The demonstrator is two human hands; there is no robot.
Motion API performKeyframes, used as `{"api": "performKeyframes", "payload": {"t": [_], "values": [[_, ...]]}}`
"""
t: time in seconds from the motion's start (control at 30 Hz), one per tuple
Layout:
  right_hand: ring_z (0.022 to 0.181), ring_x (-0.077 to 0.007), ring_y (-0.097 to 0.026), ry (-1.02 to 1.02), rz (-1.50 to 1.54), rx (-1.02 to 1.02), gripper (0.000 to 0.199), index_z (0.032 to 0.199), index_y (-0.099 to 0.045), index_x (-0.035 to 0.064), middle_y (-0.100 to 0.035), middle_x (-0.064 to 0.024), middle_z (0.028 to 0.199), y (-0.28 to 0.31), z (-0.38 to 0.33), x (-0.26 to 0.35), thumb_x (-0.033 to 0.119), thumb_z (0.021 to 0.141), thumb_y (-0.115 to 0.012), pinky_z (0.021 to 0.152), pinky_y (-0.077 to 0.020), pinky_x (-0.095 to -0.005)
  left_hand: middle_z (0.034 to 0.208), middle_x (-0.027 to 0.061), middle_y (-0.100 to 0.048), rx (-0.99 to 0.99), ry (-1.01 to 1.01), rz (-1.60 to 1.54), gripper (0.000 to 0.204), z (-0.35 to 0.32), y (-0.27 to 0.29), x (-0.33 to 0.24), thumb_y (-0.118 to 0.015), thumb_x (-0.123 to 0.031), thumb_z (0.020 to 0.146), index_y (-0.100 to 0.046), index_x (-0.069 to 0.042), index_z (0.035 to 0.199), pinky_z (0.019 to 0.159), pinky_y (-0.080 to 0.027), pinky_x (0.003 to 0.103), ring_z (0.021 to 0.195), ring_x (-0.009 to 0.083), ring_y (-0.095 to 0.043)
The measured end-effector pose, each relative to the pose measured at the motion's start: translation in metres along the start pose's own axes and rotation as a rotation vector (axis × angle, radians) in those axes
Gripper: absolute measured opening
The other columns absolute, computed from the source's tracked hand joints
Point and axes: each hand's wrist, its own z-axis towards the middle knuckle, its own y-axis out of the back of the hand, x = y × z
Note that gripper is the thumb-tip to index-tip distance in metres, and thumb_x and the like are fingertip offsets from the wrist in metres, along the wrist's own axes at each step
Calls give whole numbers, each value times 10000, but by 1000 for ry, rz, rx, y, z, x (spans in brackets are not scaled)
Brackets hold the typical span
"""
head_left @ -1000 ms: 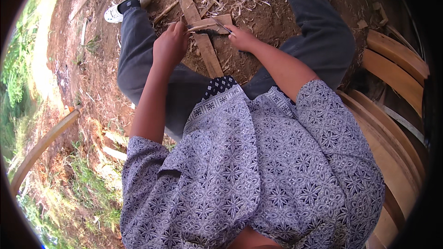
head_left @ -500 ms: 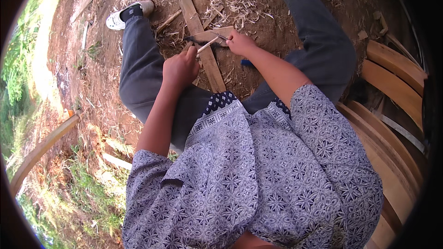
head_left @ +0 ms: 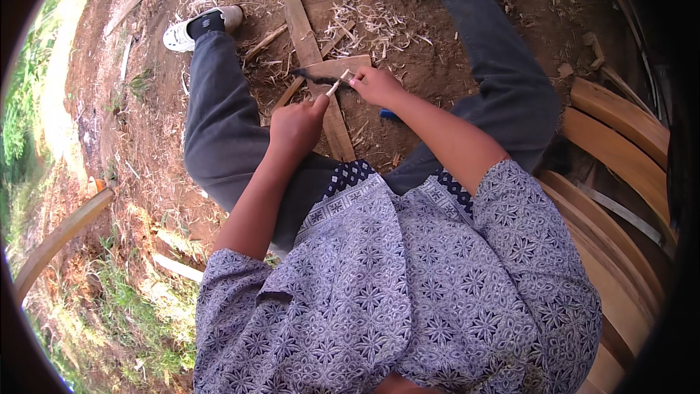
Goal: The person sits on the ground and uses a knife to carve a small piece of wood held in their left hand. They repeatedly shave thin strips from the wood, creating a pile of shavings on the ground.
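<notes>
My left hand is closed around a pale, thin wooden stick, whose tip points up and to the right. Just beyond that tip, my right hand is closed with its fingers pinched. A thin knife blade showed from it a moment before; now the blade is hard to make out. Pale wood shows at the right fingertips, close to the stick's end. Below both hands a short board crosses a long wooden plank on the ground. A dark, ragged strip lies along the short board.
Curled wood shavings litter the brown soil beyond my hands. A small blue object lies beneath my right forearm. Curved wooden pieces are stacked at my right. My legs spread to either side; a curved wooden bar stands at far left.
My left hand has moved slightly right and down with the stick, which now shows shorter. My right hand has dropped a little, and the knife blade no longer shows clearly. My view has shifted slightly.
</notes>
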Motion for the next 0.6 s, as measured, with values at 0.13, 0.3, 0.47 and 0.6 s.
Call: {"api": "performKeyframes", "payload": {"t": [0.13,0.3,0.47,0.6], "values": [[1008,-307,-703,-76,-79,34,291,1062,-681,176,-739,-93,1030,7,-7,6,446,959,-646,870,-537,-468,660,56,-654,-20,-35,6,126,2,-5,-10,-608,-107,877,-582,-125,999,481,-511,402,597,253,-697],[1025,-312,-700,-195,-101,-23,305,1059,-679,179,-737,-92,1054,2,5,2,464,951,-659,876,-539,-454,680,66,-642,77,-16,-6,140,7,-2,-17,-583,-83,881,-574,-108,1019,505,-515,427,624,271,-696],[1039,-340,-695,-237,-77,-68,338,1051,-674,156,-740,-112,1075,5,4,-3,468,924,-693,893,-537,-455,625,56,-635,-19,-57,-18,81,10,-4,-30,-620,-97,867,-560,-112,918,442,-504,385,559,245,-687],[1065,-329,-691,-261,-91,-90,338,1072,-675,164,-737,-112,1097,6,10,-2,471,929,-682,907,-531,-445,632,57,-634,-37,-57,-60,91,10,-4,-33,-620,-89,861,-550,-111,916,456,-506,391,569,251,-688]]}}
